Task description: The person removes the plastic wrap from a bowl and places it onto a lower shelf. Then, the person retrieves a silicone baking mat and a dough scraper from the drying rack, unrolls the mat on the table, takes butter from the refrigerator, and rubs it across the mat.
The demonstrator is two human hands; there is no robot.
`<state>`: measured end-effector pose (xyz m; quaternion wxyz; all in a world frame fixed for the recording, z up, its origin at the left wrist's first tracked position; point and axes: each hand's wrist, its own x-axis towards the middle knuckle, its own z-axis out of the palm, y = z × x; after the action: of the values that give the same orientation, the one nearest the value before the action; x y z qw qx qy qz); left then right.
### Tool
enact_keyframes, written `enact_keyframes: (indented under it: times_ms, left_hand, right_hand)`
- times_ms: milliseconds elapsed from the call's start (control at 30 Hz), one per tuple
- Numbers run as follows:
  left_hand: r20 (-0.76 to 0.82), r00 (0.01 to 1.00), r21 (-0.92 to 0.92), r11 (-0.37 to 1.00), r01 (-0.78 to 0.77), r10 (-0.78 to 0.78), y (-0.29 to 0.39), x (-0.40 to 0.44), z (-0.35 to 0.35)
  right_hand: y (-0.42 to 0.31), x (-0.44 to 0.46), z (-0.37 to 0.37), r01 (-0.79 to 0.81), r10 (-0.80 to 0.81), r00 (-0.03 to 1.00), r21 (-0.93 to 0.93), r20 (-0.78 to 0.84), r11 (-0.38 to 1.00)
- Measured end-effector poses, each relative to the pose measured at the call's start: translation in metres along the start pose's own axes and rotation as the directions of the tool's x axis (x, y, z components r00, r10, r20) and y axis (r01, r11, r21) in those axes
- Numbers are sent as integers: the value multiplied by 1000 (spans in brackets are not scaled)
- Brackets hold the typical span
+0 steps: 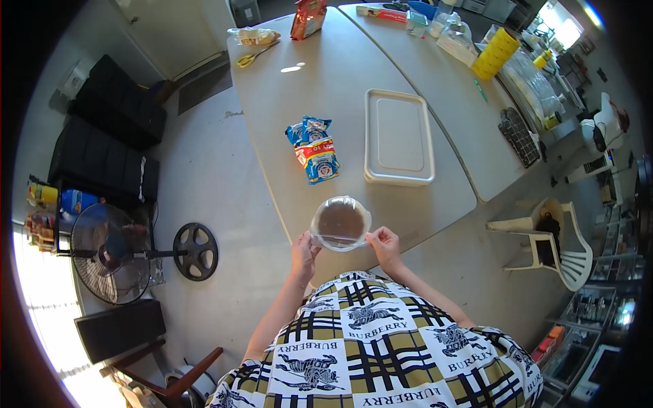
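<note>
Clear plastic film (338,241) lies over a round, pale bowl (368,216) with smooth brown contents (340,219), at the near end of a light grey worktop (347,64), close to the wearer's patterned shirt. Hands at either side of the bowl: right hand (385,246) pinches the film's edge between thumb and forefinger at the near right rim; left hand (305,251) is at the near left rim, fingers curled, exact grip too small to tell. Beyond the bowl, slightly left: blue plastic packets (318,171) with a red-and-yellow band, bunched and overlapping. Beyond it to the right: pale, rectangular, round-cornered lidded box (398,136), lying flat near the worktop seam. Far left corner: yellow-handled scissors (246,60), near an upright, shiny red-brown pouch (309,19). Far right: bright yellow roll (496,54).
</note>
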<state>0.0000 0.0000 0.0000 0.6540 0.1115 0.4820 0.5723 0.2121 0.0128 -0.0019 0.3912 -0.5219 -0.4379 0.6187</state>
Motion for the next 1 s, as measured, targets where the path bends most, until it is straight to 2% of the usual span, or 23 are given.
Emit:
enact_keyframes:
  times_ms: [67,100,167,200,233,300,333,400,467,500,533,567,600,633,700,733,833,900,933,967,1000]
  left_hand:
    - [-64,986,149,976,160,-152,21,-2,17]
    - [-74,984,165,971,171,-161,32,-12,10]
    - [-90,985,451,875,175,-150,36,-9,15]
    - [-83,985,455,874,172,-150,34,-7,15]
    - [-49,994,494,862,111,-100,31,-5,11]
    - [-1,999,533,845,40,-47,24,4,4]
    - [27,998,593,805,26,-52,21,10,-1]
    - [56,997,650,760,4,-53,19,16,-10]
    - [97,995,795,603,-61,-28,19,17,-15]
    - [96,995,796,603,-61,-26,19,14,-13]
    - [76,996,718,696,-21,-48,20,10,-11]
    - [58,996,628,778,19,-71,19,7,-9]
    - [51,996,625,781,20,-66,19,2,-5]
    - [22,998,592,805,35,-60,17,-3,-1]
    - [-15,998,556,829,52,-53,12,-8,4]
    - [5,999,525,850,37,-47,8,-9,5]
    - [56,998,438,899,-21,-4,-2,-8,3]
    - [81,996,381,923,-57,28,-6,-14,4]
    - [81,997,257,966,-38,18,-1,-22,12]
    - [80,997,129,991,-20,9,2,-28,17]
    - [69,998,127,992,-17,8,2,-30,17]
  right_hand:
    - [-24,2,6,-40,80,969,174,-232,984]
    - [-25,-2,17,-51,96,967,192,-236,980]
    - [-29,12,12,-147,209,945,246,-251,958]
    - [-12,27,0,-151,176,972,155,-158,976]
    - [-18,31,-1,-150,176,971,163,-162,975]
    - [-32,38,-4,-300,296,951,-25,-93,954]
    - [-36,40,-4,-291,288,953,-21,-97,956]
    - [-42,44,1,-252,221,960,-185,-172,950]
    - [-46,45,6,-231,197,968,-240,-155,943]
    - [-46,45,7,-211,178,975,-296,-135,931]
    - [-40,49,6,-210,178,975,-297,-131,932]
    - [-31,56,5,-218,201,972,-159,-119,963]
    - [-26,61,4,-226,223,969,-18,-102,974]
    - [-40,59,6,-228,225,970,-22,-94,974]
    - [-66,56,7,-413,411,911,-83,-37,907]
    - [-65,61,8,-414,413,910,-86,-32,906]
    - [-53,76,6,-384,392,920,-164,17,909]
    - [-44,79,3,-301,323,946,-278,37,912]
    - [-37,79,1,-307,331,943,-279,42,910]
    - [-30,76,0,-225,240,970,-238,37,945]
    - [-28,72,0,-139,147,989,-197,28,971]
